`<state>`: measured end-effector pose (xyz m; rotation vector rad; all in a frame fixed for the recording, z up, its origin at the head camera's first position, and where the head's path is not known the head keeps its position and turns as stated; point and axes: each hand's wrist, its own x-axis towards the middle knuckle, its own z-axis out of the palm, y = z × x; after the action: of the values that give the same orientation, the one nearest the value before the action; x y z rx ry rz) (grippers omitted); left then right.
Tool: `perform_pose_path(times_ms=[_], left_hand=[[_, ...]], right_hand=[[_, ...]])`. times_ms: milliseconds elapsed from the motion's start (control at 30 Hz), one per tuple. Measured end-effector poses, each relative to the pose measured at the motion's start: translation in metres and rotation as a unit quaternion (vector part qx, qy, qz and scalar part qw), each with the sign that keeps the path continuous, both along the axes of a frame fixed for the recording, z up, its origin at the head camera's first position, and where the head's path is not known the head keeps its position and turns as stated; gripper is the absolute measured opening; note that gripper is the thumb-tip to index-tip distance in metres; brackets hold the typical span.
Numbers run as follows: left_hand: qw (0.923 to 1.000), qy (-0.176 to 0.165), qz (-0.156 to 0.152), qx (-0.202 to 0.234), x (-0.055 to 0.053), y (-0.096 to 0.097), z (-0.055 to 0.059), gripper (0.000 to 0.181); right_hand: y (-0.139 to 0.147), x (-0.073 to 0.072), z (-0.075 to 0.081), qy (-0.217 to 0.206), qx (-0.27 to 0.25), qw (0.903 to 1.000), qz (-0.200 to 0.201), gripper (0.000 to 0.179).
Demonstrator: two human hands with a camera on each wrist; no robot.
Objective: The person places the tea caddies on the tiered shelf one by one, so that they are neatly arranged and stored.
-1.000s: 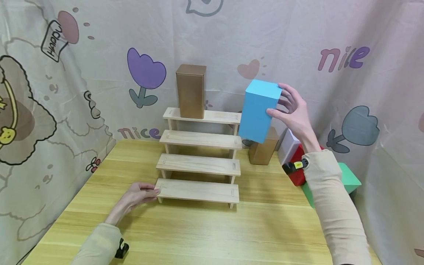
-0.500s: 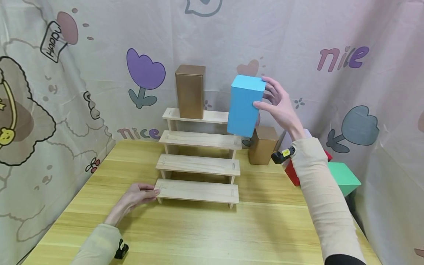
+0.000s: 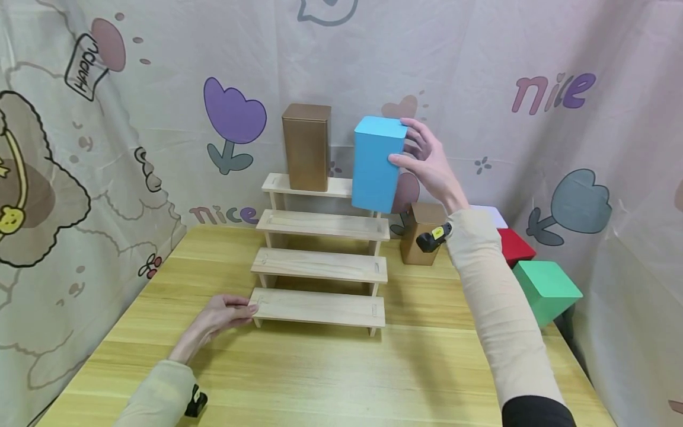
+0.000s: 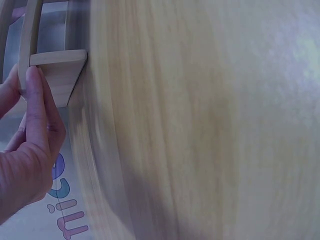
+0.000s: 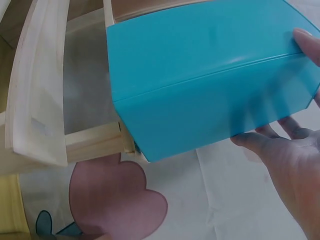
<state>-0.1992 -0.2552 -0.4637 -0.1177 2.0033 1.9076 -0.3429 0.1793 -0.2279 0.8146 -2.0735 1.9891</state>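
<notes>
My right hand (image 3: pixel 427 163) grips a tall blue box (image 3: pixel 377 166) near its top, thumb on the front and fingers round the far side. The box stands nearly upright over the right end of the top shelf, its base overlapping that shelf in the head view. A four-tier wooden step rack (image 3: pixel 320 222) stands on the table. With thumb and fingers, my left hand (image 4: pixel 30 135) pinches the left end of its lowest shelf (image 3: pixel 320 307). A brown box (image 3: pixel 308 148) stands upright on the left part of the top shelf, left of the blue box.
Right of the rack, a second brown box (image 3: pixel 418 246) stands on the table (image 3: pixel 331 379), partly behind my right wrist. A white box (image 3: pixel 491 214), a red box (image 3: pixel 514 246) and a green box (image 3: pixel 546 287) line the right side. A printed curtain (image 3: pixel 341 59) hangs behind.
My right hand has carried the blue box leftward and slightly up, from beside the rack to over the top shelf's right end, and the box has straightened. My left hand stays in place.
</notes>
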Motion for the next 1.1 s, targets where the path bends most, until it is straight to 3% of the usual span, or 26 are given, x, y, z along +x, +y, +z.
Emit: perform_pose_path(times_ms=[600, 1100], left_hand=[[0.9999, 0.009, -0.010, -0.001, -0.001, -0.001, -0.001, 0.039], [1.0000, 0.003, -0.002, -0.008, 0.000, -0.001, -0.001, 0.047]], right_hand=[[-0.022, -0.014, 0.002, -0.006, 0.033, 0.9991, -0.027, 0.070], [-0.035, -0.020, 0.000, 0.038, 0.053, 0.9954, -0.071, 0.061]])
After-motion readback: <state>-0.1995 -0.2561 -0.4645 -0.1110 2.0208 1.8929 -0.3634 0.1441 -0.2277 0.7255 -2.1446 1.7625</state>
